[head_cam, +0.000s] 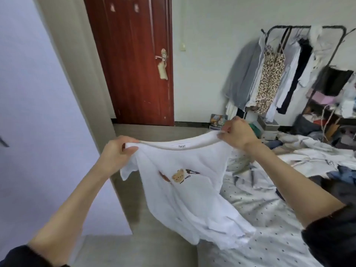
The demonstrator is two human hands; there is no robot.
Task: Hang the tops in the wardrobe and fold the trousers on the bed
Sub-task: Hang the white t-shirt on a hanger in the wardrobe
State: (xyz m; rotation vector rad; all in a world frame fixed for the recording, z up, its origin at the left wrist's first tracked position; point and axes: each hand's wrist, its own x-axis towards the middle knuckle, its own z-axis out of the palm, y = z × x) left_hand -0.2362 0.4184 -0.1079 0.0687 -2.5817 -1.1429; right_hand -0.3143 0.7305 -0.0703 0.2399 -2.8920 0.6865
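1. Pale dotted bedding is covering the bed (269, 218), which is filling the view from about three to five o'clock; we are standing at its near edge.
2. A lilac wall panel (38, 112) is taking up the nine o'clock side, and a red-brown wooden door (133, 60) is standing shut at about twelve o'clock.
3. A black clothes rail (300, 27) is standing at about two o'clock, with a leopard-print top (269, 81), a grey garment and several pale ones hanging from it.
4. A heap of mixed clothes (312, 157) is lying on the bed at three o'clock, below the rail.
5. We are holding up a white T-shirt (185, 199) at the centre, its bear print facing us, its collar stretched between our hands and its hem hanging over the bed's near edge.
6. Our left hand (117, 153) is gripping the T-shirt's shoulder at about nine o'clock of the collar, fingers curled tight round the cloth.
7. Our right hand (237, 132) is pinching the opposite shoulder at about two o'clock, fingers closed on the fabric.
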